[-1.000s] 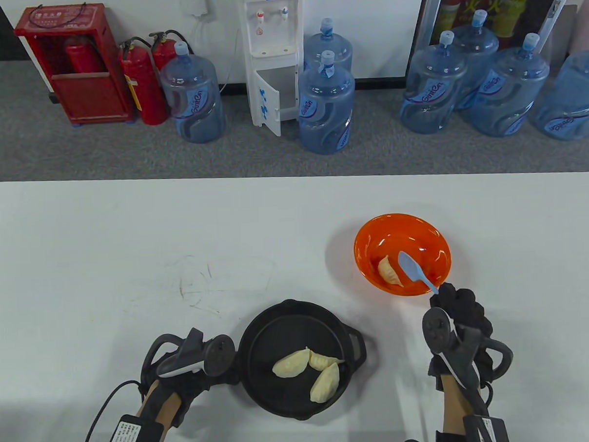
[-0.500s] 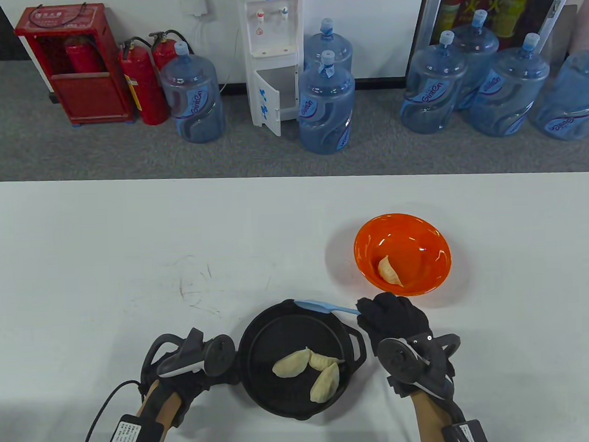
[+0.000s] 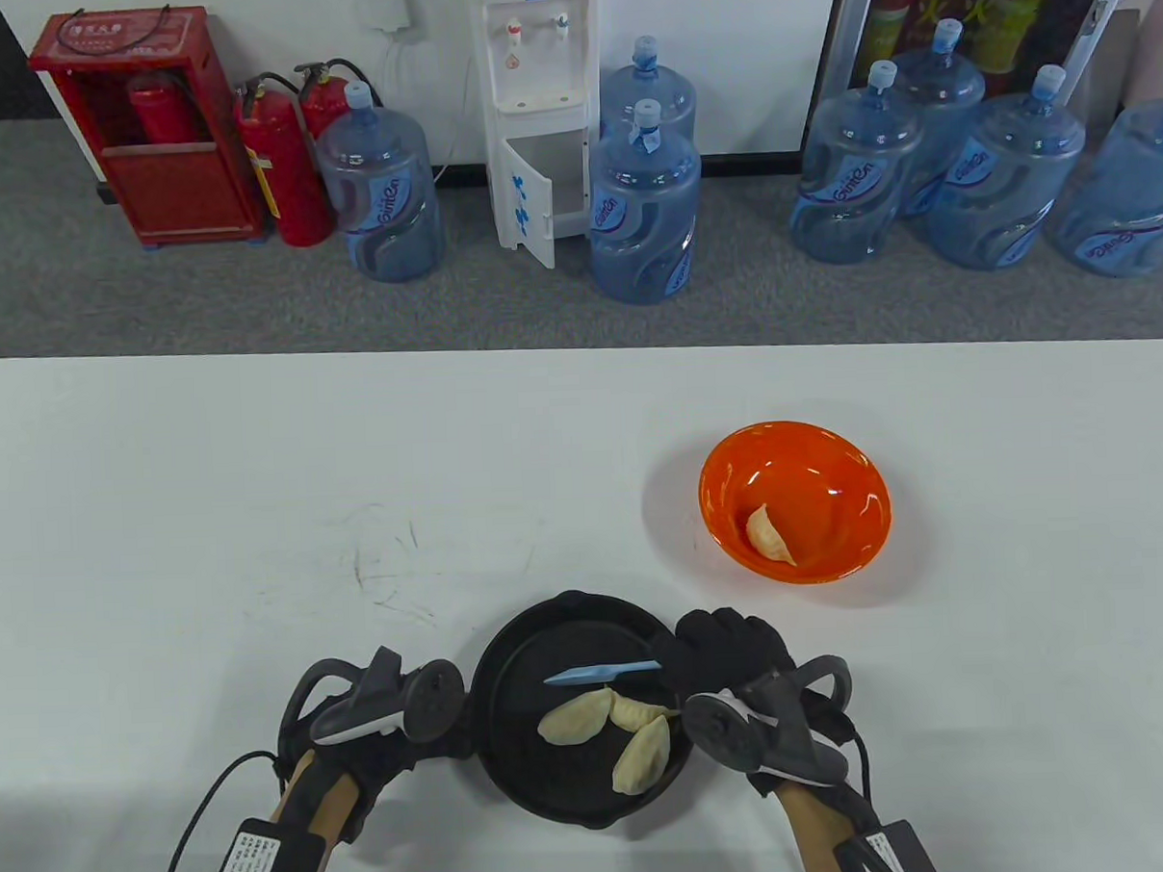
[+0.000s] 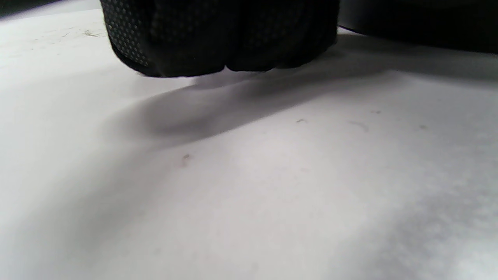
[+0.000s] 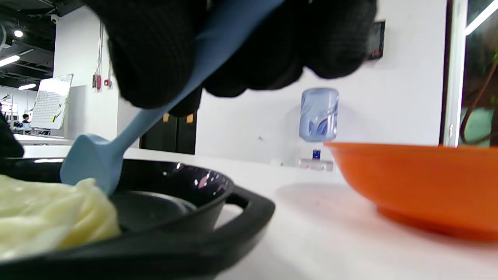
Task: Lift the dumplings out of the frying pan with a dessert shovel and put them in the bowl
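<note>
A black frying pan (image 3: 515,670) sits near the table's front edge with three pale dumplings (image 3: 575,718) in it. My right hand (image 3: 721,647) grips the handle of the blue dessert shovel (image 3: 592,673). The shovel's blade (image 5: 91,165) is down inside the pan just behind the dumplings (image 5: 50,217). My left hand (image 3: 382,724) rests at the pan's left side with its fingers (image 4: 218,42) curled close to the pan; what they grip is hidden. The orange bowl (image 3: 833,464) stands to the back right with one dumpling (image 3: 769,536) inside.
The white table (image 3: 258,527) spreads wide to the left and behind the pan. Beyond its far edge stand water bottles (image 3: 644,207), a dispenser (image 3: 538,110) and fire extinguishers (image 3: 281,165) on the floor. The bowl (image 5: 420,182) is near the pan's right handle (image 5: 249,212).
My right hand carried the empty shovel out of the bowl, swung left and down, and now holds the blade inside the pan by the dumplings. The left hand stayed put.
</note>
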The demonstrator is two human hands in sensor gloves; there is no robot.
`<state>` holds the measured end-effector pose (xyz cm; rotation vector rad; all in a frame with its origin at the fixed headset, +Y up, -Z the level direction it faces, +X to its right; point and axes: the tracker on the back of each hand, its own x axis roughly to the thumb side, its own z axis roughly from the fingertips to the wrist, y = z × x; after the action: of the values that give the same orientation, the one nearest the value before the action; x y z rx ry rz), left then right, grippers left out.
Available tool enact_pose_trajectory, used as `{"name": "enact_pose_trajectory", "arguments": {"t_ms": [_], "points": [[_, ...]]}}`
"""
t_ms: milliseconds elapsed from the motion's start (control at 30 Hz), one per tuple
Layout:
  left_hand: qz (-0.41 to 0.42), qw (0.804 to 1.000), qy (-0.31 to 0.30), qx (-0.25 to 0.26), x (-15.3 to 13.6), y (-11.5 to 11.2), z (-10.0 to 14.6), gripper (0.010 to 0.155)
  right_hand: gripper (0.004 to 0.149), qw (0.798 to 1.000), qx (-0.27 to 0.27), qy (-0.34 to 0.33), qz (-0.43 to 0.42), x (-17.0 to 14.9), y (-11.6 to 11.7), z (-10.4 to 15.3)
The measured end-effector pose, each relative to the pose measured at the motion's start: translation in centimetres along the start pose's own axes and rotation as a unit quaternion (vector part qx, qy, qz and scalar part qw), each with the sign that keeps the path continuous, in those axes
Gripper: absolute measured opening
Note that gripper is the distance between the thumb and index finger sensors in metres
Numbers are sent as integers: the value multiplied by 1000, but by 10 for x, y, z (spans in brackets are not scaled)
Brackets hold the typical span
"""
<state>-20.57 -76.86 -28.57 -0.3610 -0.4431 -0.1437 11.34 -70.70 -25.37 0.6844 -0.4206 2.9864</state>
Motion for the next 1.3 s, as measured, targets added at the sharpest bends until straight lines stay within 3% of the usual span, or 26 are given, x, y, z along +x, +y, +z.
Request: {"name": "enact_pose_trajectory", "arguments": {"t_ms": [833,1300], "points": [[2,1000,0,-5,0,0,-1,64,37,996,70,-35,-41,5,-5,1],[2,1000,2,-7,0,0,-2,63,37,984,146,-50,-84,6,-4,-1]]}}
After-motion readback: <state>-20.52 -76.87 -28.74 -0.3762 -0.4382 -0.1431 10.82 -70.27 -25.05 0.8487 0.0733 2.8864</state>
